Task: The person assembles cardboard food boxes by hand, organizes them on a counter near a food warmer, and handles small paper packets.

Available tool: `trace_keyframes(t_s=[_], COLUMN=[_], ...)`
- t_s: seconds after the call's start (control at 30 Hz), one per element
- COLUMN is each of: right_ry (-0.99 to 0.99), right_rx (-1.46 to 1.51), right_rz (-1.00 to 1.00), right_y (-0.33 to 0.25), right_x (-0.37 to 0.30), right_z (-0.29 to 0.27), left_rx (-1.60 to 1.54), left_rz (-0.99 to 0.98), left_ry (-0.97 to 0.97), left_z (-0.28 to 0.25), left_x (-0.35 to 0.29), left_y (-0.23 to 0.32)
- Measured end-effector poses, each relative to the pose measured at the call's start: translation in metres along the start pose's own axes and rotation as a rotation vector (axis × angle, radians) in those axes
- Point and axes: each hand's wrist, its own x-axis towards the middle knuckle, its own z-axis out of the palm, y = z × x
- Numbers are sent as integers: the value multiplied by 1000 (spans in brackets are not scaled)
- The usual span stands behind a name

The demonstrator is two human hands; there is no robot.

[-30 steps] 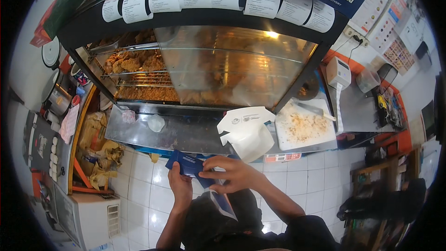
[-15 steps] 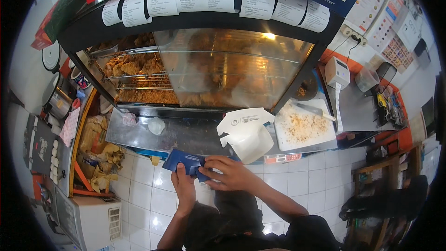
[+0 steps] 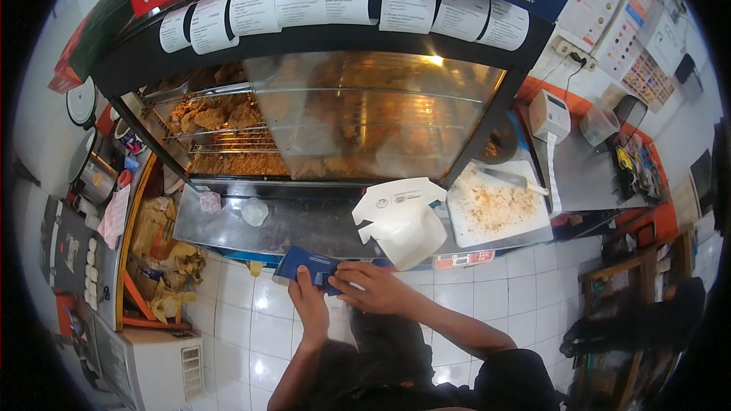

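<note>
A small dark blue cardboard piece [image 3: 289, 262], which looks like a partly folded food box, is held between both hands in front of the counter edge. My left hand [image 3: 311, 301] grips its near side, thumb on top. My right hand [image 3: 371, 288] is closed on its right end, fingers bent around a folded flap; part of the piece is hidden behind them. Just beyond my right hand, a white cardboard carton [image 3: 415, 232] with a cut flap rests on the metal counter [image 3: 312, 222], its near end jutting over the edge.
A glass warming cabinet [image 3: 381, 114] with fried pieces on racks stands behind the counter, paper slips along its top. To the right lie a crumb-covered white cutting board [image 3: 495, 217] with a knife [image 3: 510, 180] and a label printer [image 3: 550, 116]. A small clear bag [image 3: 254, 211] sits left.
The blue cardboard has tilted and turned between my hands, showing a side edge at its left. Both hands have moved slightly rightward and keep their hold. The view has shifted a little.
</note>
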Motion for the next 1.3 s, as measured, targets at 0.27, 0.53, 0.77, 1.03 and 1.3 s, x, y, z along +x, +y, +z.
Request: trace_keyframes(t_s=[0.27, 0.53, 0.77, 1.03, 1.3], right_ry=[43, -40, 17, 40, 34], right_rx=[-82, -52, -68, 32, 167], right_rz=[-54, -193, -160, -63, 66], right_y=[-1, 7, 6, 11, 19], right_x=[-5, -19, -1, -1, -2], right_z=[6, 14, 4, 13, 13], left_rx=[-20, 84, -57, -106, -179], left_rz=[-13, -22, -33, -87, -185], left_ry=[91, 78, 69, 20, -130], left_z=[8, 0, 15, 7, -19], left_x=[-8, -8, -15, -15, -8], left_y=[3, -4, -3, -17, -39])
